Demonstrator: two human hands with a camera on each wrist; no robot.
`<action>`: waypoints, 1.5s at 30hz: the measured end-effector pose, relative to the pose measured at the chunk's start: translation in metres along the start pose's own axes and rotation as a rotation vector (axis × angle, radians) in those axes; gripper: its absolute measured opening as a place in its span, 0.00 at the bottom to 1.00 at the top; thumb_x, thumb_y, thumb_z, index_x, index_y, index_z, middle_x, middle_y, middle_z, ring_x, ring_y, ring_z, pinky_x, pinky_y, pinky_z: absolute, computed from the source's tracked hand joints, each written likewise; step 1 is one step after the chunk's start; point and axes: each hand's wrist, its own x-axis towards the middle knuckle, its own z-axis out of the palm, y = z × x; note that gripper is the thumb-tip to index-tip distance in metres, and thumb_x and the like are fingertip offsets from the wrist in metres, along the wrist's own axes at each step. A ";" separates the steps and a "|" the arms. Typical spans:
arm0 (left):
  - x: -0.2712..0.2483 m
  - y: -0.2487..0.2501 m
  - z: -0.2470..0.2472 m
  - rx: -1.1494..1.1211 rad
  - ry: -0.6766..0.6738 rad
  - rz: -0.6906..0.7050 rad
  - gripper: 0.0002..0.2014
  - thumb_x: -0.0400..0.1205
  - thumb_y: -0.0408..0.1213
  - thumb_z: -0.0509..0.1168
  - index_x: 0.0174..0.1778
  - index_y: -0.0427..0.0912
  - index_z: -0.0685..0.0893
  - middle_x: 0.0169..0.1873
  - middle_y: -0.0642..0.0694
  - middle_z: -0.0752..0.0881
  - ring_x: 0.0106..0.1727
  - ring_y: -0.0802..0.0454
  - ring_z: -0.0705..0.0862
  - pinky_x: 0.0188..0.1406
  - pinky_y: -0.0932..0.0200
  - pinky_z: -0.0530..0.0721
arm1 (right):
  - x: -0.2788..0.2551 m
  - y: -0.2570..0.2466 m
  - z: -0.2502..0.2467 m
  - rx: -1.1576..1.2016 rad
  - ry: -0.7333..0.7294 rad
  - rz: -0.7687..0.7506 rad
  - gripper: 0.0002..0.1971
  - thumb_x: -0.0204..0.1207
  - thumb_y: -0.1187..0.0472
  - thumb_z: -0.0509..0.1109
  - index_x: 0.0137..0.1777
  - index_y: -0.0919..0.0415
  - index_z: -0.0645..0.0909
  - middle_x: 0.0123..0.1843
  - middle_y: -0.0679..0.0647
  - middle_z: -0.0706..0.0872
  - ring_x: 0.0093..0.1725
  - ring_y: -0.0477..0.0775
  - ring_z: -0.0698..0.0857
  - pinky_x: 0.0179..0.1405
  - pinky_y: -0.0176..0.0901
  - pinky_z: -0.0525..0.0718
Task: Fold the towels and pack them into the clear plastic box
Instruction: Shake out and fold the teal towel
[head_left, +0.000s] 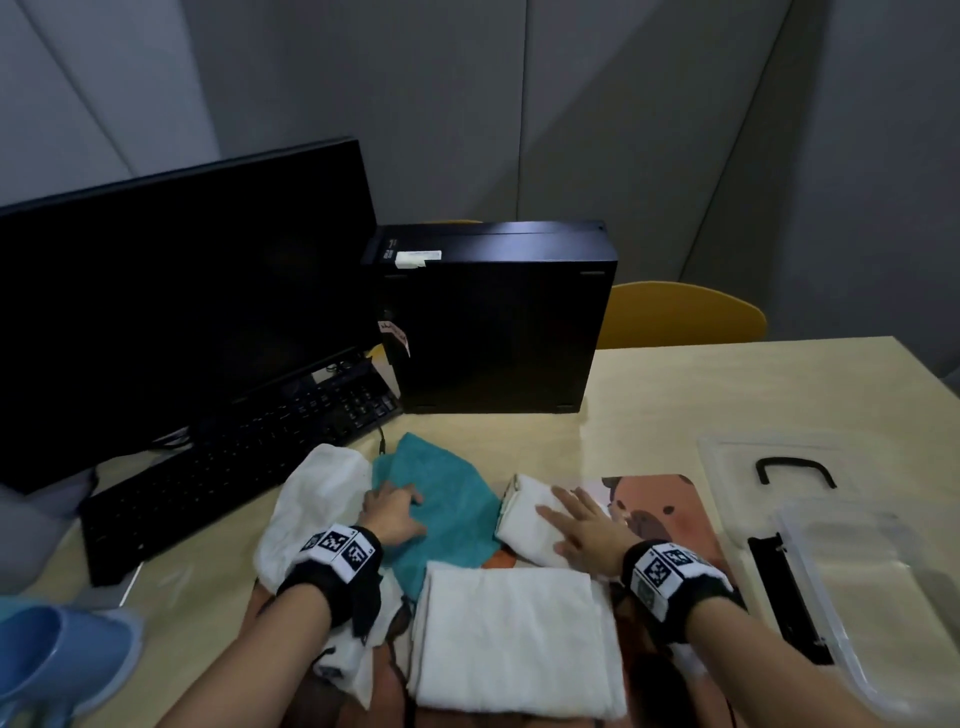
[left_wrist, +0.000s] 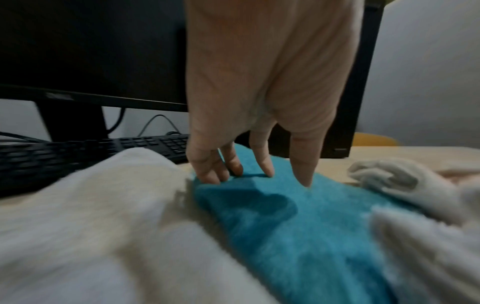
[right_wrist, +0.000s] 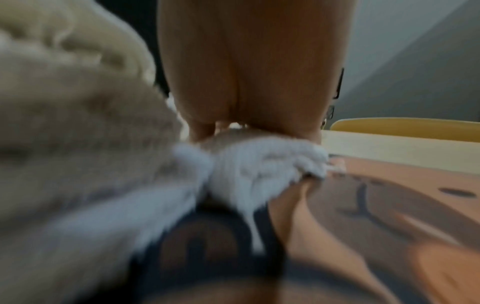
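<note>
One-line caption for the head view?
Left hand rests on teal towel, right hand on small folded white towel; clear plastic box waits at right.

Head view: high, looking forward-down over the crumpled teal terry towel (head_left: 441, 512); both wrist views: low, close, facing forward, the left one sharing that towel (left_wrist: 298, 226).

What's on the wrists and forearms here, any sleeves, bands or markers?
Both forearms are bare, with no sleeves. The left hand and right hand wear no gloves. Each wrist carries a black strap holding white blocks printed with black square fiducial codes. No rings show.
</note>
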 end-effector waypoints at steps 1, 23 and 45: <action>-0.003 -0.007 0.001 0.026 -0.004 -0.013 0.27 0.73 0.39 0.69 0.68 0.48 0.71 0.69 0.40 0.64 0.72 0.38 0.63 0.74 0.50 0.67 | -0.002 -0.001 -0.007 0.027 -0.012 0.010 0.30 0.82 0.52 0.57 0.81 0.42 0.50 0.85 0.48 0.40 0.84 0.57 0.40 0.78 0.71 0.48; -0.099 0.038 -0.109 -0.870 -0.097 0.628 0.23 0.77 0.22 0.61 0.62 0.52 0.78 0.54 0.45 0.86 0.54 0.48 0.86 0.49 0.56 0.85 | -0.051 -0.100 -0.111 1.009 0.375 -0.401 0.46 0.68 0.49 0.75 0.80 0.47 0.51 0.75 0.50 0.67 0.71 0.50 0.74 0.66 0.44 0.78; -0.107 0.035 -0.098 -1.118 0.541 0.397 0.14 0.75 0.18 0.65 0.56 0.31 0.82 0.52 0.35 0.84 0.41 0.56 0.83 0.32 0.73 0.83 | -0.088 -0.061 -0.129 1.603 0.601 -0.677 0.06 0.72 0.55 0.70 0.42 0.56 0.76 0.48 0.51 0.88 0.48 0.49 0.88 0.44 0.40 0.88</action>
